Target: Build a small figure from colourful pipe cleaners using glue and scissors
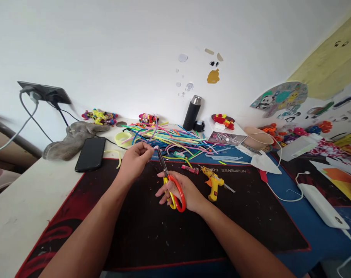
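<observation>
My right hand [179,189] holds a pair of scissors [175,190] with one red and one yellow handle loop, over the dark desk mat [210,227]. The blades point up and away, toward the fingertips of my left hand [137,158]. Those fingers are pinched together at a small pale piece [155,147] by the blade tips; it is too small to name. Just beyond both hands lies a heap of coloured pipe cleaners [164,135]. Right of the scissors, a yellow hot glue gun [213,182] rests on the mat near a pink lighter [189,169].
A black phone [90,154] and a grey plush [74,139] lie at the left. Behind the heap stands a black thermos [192,113]. On the right are a pinkish bowl [258,137], a white power bank [322,206] and its cables.
</observation>
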Motion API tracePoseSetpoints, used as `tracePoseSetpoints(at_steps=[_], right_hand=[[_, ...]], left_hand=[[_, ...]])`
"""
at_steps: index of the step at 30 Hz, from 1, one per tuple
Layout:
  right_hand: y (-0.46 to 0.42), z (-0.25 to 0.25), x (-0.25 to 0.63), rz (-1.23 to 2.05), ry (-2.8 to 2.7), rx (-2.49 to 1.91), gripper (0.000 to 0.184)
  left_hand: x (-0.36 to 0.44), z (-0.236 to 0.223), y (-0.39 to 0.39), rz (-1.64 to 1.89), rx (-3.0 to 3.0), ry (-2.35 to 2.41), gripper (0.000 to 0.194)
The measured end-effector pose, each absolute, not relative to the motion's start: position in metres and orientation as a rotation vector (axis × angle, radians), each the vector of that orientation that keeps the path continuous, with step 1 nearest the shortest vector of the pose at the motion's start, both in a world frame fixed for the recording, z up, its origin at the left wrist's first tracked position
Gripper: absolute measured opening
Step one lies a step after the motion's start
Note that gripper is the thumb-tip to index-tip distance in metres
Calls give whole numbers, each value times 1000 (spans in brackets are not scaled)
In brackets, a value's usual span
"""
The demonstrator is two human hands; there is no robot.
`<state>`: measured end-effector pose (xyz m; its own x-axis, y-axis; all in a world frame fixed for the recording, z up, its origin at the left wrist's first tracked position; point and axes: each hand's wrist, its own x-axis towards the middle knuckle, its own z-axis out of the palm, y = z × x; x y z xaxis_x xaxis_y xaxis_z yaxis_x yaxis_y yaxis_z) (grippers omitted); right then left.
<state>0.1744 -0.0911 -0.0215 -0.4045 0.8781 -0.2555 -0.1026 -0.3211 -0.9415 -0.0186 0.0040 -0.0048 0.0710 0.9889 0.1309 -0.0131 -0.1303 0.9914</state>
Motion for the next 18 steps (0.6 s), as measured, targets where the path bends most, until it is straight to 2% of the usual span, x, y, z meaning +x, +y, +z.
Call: tracePoseSetpoints(at_steps=[18], right_hand=[[-92, -26, 174, 1704, -1287, -1157, 70]], left_hand=[[-15, 2, 0, 1063, 1434, 1110, 27]])
